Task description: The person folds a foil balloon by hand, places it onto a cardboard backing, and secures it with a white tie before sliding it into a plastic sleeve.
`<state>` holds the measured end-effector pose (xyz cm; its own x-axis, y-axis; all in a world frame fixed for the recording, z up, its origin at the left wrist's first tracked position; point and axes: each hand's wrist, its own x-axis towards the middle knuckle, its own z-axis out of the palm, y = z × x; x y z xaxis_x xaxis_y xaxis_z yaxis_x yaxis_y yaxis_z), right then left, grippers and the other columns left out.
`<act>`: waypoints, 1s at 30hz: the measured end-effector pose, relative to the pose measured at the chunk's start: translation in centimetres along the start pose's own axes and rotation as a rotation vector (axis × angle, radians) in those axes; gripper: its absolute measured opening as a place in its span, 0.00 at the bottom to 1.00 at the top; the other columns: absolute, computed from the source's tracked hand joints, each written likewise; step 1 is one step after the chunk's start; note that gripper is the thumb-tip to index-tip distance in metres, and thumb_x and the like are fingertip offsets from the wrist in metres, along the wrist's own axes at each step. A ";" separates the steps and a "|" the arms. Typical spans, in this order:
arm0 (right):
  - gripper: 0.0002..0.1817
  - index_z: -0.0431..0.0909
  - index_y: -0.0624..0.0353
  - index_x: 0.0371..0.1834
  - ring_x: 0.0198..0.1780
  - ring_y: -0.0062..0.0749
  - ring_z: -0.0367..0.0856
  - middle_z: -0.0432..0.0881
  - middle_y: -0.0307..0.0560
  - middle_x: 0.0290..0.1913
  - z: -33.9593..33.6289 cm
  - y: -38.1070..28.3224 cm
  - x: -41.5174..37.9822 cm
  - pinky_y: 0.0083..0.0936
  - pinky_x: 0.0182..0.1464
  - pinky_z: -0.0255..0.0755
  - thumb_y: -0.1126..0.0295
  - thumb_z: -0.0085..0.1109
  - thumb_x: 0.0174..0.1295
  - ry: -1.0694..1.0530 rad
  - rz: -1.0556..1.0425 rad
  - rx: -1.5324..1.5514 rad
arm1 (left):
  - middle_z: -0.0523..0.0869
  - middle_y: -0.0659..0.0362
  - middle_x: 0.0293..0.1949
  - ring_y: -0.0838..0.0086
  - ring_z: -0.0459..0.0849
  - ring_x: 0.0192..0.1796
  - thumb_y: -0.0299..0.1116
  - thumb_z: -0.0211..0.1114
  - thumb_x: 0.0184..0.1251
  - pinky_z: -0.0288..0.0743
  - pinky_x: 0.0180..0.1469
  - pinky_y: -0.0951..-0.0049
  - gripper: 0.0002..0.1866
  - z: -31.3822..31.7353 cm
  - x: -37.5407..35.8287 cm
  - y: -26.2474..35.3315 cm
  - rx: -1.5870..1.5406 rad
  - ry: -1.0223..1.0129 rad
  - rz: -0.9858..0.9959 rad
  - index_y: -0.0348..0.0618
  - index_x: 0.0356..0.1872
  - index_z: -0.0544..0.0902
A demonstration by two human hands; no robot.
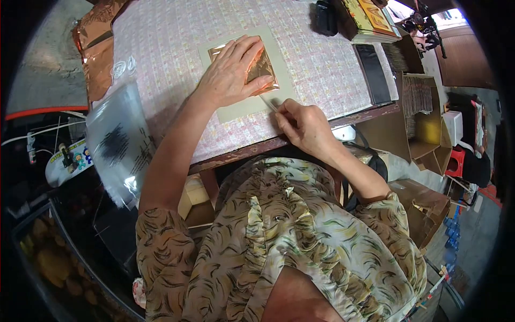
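My left hand [229, 74] lies spread over a shiny copper-coloured foil packet [263, 67], fingers stretched along it and thumb out to the side. Beneath the packet is a grey cardboard sheet [241, 114] on the cloth-covered table [171, 59]. Close to the sheet's near right corner, my right hand [304, 124] is closed in a pinch. Between its thumb and finger is a thin pale strip [268, 103], whose far end reaches the near edge of the packet. My left palm hides much of the packet.
Clear plastic bags [119, 145] hang over the table's left edge, beside copper-coloured foil [98, 64] and a coil of white string [124, 67]. To the right lie a long black flat object [373, 74], a black case [325, 19] and a stack of printed boxes [370, 21]. Cardboard boxes [424, 123] stand beyond.
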<state>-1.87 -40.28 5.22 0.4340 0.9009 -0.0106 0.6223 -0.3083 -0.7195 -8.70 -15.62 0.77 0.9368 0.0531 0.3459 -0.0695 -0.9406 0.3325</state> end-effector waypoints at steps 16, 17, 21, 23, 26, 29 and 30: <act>0.06 0.81 0.67 0.39 0.26 0.52 0.86 0.85 0.59 0.25 0.9 -0.6 1.2 0.39 0.30 0.76 0.74 0.66 0.69 0.018 -0.009 -0.023 | 0.69 0.49 0.77 0.51 0.66 0.79 0.61 0.68 0.71 0.63 0.81 0.51 0.45 0.0 -0.1 0.0 0.021 0.021 0.016 0.36 0.77 0.69; 0.06 0.81 0.67 0.39 0.26 0.52 0.86 0.85 0.59 0.25 0.8 -0.6 1.1 0.39 0.30 0.76 0.74 0.66 0.69 0.018 -0.008 -0.022 | 0.69 0.49 0.77 0.51 0.66 0.79 0.61 0.68 0.71 0.63 0.81 0.51 0.45 0.0 0.0 0.0 0.021 0.020 0.017 0.36 0.77 0.69; 0.06 0.80 0.67 0.39 0.25 0.46 0.86 0.85 0.57 0.26 -0.1 -0.6 0.6 0.36 0.30 0.75 0.74 0.65 0.70 -0.029 0.027 0.040 | 0.69 0.49 0.77 0.52 0.66 0.80 0.62 0.68 0.71 0.63 0.81 0.51 0.45 0.1 -0.2 0.0 0.017 0.018 0.004 0.37 0.77 0.69; 0.06 0.80 0.67 0.40 0.23 0.40 0.82 0.85 0.55 0.25 -0.7 -0.6 0.2 0.33 0.29 0.74 0.74 0.64 0.71 -0.065 0.056 0.097 | 0.69 0.49 0.77 0.52 0.66 0.80 0.62 0.68 0.71 0.63 0.81 0.51 0.45 0.2 -0.2 0.0 0.013 0.023 0.001 0.37 0.77 0.69; 0.06 0.80 0.68 0.39 0.22 0.40 0.81 0.84 0.56 0.25 -0.4 -0.3 0.1 0.34 0.29 0.74 0.75 0.64 0.70 -0.023 0.001 0.061 | 0.69 0.49 0.77 0.52 0.66 0.80 0.62 0.68 0.70 0.63 0.81 0.51 0.45 0.2 -0.2 0.0 0.010 0.020 0.003 0.38 0.77 0.70; 0.06 0.80 0.67 0.39 0.21 0.40 0.80 0.84 0.55 0.24 -0.4 -0.4 0.4 0.34 0.29 0.73 0.75 0.65 0.70 -0.041 0.007 0.005 | 0.69 0.49 0.77 0.52 0.66 0.80 0.62 0.68 0.70 0.63 0.81 0.51 0.45 0.1 -0.2 -0.1 0.016 0.021 -0.003 0.38 0.77 0.70; 0.06 0.80 0.67 0.39 0.21 0.40 0.80 0.84 0.55 0.24 -0.2 -0.3 0.5 0.34 0.29 0.73 0.75 0.65 0.70 -0.043 0.005 0.007 | 0.68 0.49 0.78 0.52 0.65 0.80 0.61 0.67 0.72 0.61 0.82 0.51 0.44 0.0 -0.1 0.0 0.015 0.004 0.001 0.39 0.78 0.68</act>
<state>-1.70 -39.85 5.57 0.4084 0.9118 -0.0435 0.6158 -0.3104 -0.7242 -8.82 -15.62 0.72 0.9352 0.0540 0.3501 -0.0649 -0.9455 0.3192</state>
